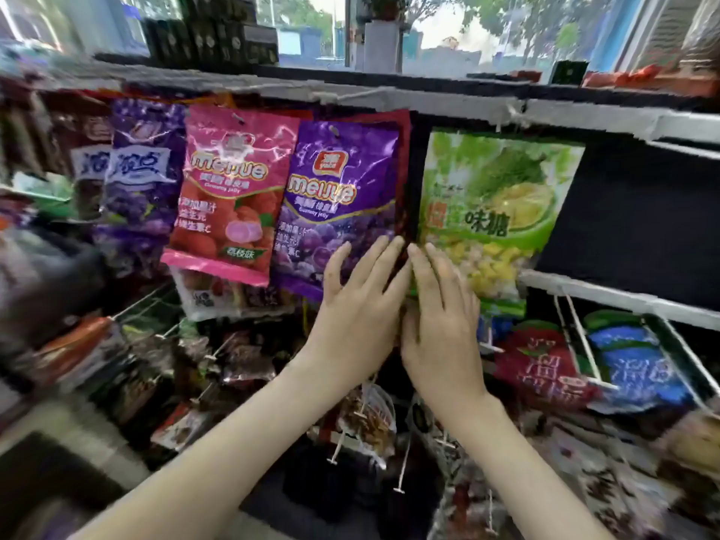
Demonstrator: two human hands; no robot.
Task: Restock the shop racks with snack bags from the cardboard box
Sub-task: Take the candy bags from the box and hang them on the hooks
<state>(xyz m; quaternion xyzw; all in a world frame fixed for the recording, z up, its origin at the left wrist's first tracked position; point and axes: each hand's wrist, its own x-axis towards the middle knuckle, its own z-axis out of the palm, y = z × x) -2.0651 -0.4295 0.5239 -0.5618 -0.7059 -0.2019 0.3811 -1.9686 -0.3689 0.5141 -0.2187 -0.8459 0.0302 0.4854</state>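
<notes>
Snack bags hang in a row from the top rail of the rack (389, 97). My left hand (360, 305) lies flat with straight fingers on the lower corner of a purple gummy bag (335, 189). Beside it, my right hand (442, 317) presses with straight fingers on the bottom left of a green durian candy bag (495, 204). The two hands touch side by side between these bags. A pink gummy bag (230, 189) hangs left of the purple one. No cardboard box is in view.
More purple bags (144, 169) hang at far left. A dark empty gap (631, 212) lies right of the green bag. Below, wire hooks (576, 337) hold red and blue bags (631, 364), and several dark snack packs fill the lower rows. A window is behind the rack top.
</notes>
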